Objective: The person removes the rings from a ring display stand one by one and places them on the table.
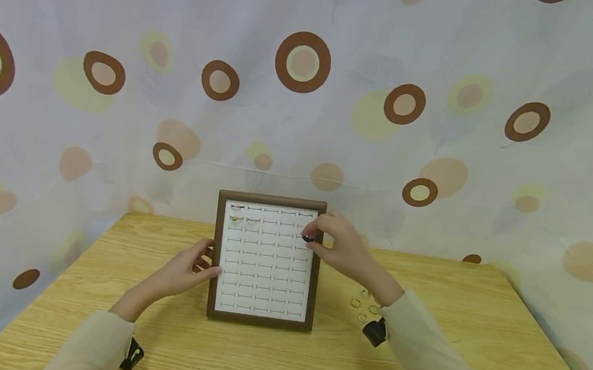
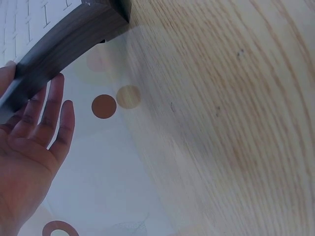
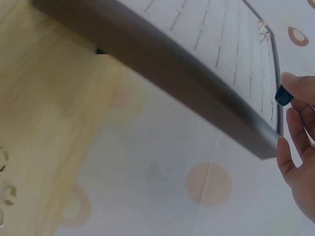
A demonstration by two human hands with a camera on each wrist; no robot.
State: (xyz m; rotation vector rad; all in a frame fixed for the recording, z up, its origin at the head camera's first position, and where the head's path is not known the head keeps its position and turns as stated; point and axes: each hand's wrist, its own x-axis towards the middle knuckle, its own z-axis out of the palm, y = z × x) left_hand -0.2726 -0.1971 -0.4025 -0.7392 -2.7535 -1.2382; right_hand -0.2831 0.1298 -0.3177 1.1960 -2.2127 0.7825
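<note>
A ring display board (image 1: 265, 266) with a brown frame and rows of slits in white padding stands upright on the table. My left hand (image 1: 187, 267) holds its left side, thumb on the front edge; in the left wrist view, the fingers (image 2: 54, 105) reach behind the frame. Between thumb and fingertips my right hand (image 1: 341, 244) pinches a dark ring (image 3: 283, 95), in front of the board's upper right part. A gold ring (image 1: 236, 219) and a silver ring (image 1: 252, 221) sit in slits at the upper left, below another ring (image 1: 237, 206).
Several loose rings (image 1: 373, 309) lie on the wooden table (image 1: 256, 361) to the right of the board, beside my right forearm. A patterned cloth (image 1: 302, 131) hangs behind the table. Black camera mounts (image 1: 374, 332) hang at both wrists.
</note>
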